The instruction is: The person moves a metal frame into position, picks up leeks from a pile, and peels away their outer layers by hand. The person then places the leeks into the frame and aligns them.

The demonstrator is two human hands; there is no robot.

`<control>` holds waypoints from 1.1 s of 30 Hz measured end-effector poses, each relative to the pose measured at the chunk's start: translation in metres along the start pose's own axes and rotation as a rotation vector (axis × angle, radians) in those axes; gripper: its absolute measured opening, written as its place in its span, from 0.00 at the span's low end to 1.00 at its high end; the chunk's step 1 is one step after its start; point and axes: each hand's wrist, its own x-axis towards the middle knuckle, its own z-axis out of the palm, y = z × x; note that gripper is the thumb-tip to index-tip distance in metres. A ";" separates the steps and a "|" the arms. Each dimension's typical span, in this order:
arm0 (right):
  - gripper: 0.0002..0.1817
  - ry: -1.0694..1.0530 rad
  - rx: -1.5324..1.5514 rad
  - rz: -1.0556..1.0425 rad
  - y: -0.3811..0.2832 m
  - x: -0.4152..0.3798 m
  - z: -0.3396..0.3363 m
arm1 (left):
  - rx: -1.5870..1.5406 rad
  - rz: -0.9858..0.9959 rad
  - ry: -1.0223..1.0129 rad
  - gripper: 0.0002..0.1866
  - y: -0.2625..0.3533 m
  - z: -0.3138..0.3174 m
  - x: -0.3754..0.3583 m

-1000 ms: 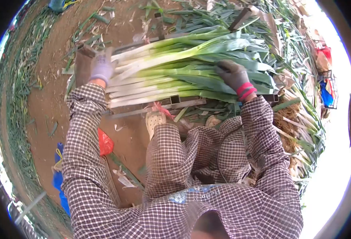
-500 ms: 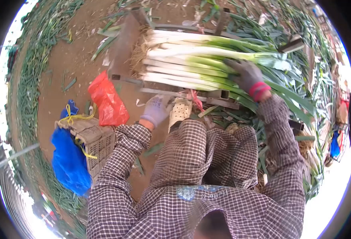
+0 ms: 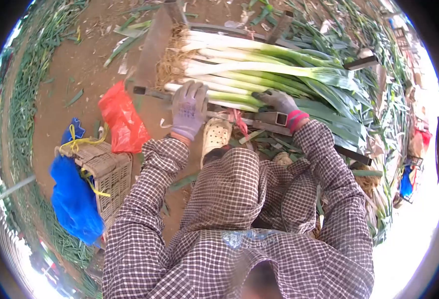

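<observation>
Long leeks [image 3: 259,67] lie side by side in a metal frame [image 3: 214,28], with roots to the left and green leaves to the right. My left hand [image 3: 189,110], in a pale purple glove, curls its fingers over the white stalks on the near side, close to the roots. Farther right, my right hand [image 3: 279,102], in a grey glove with a pink cuff, grips the nearest leeks where they turn green. The undersides of both hands are hidden. A pink-red strip [image 3: 238,121] hangs at the near rail, between my hands.
A red plastic bag [image 3: 124,119] lies on the soil at left, beside a crate [image 3: 112,172] with yellow ties and blue netting [image 3: 75,199]. My shoe [image 3: 216,137] is by the near rail. Loose leaves and more leeks [image 3: 378,204] lie to the right.
My left hand has moved up from below the frame onto the near leeks. My right hand has slid left and toward me, from the leek tops to the near side.
</observation>
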 end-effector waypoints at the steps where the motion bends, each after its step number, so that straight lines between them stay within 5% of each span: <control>1: 0.25 0.013 0.111 -0.072 0.009 0.002 0.003 | 0.041 0.066 -0.044 0.21 0.001 0.001 0.007; 5: 0.27 0.066 0.288 -0.151 0.010 -0.028 -0.028 | 0.095 0.021 -0.449 0.23 -0.034 0.039 -0.006; 7: 0.28 0.022 0.209 0.039 0.009 -0.052 -0.060 | 0.066 0.034 -0.458 0.23 -0.039 0.039 -0.004; 11: 0.29 0.153 -0.135 0.026 0.022 -0.076 -0.047 | 0.023 0.028 -0.420 0.22 -0.041 0.042 -0.007; 14: 0.31 0.030 -0.350 0.120 -0.009 -0.064 -0.054 | 0.014 0.044 -0.395 0.22 -0.042 0.041 -0.009; 20: 0.30 0.000 -0.459 0.013 -0.013 -0.068 -0.047 | -0.043 0.026 -0.435 0.21 -0.046 0.035 -0.006; 25: 0.31 -0.019 -0.382 0.158 -0.008 -0.067 -0.034 | -0.034 0.031 -0.324 0.20 -0.041 0.044 -0.005; 29: 0.27 0.128 -0.214 0.027 -0.004 -0.062 -0.057 | -0.086 -0.009 -0.344 0.20 -0.040 0.040 -0.010; 33: 0.31 0.458 -0.509 0.178 0.024 -0.036 -0.096 | -0.080 -0.040 -0.382 0.22 -0.040 0.041 -0.011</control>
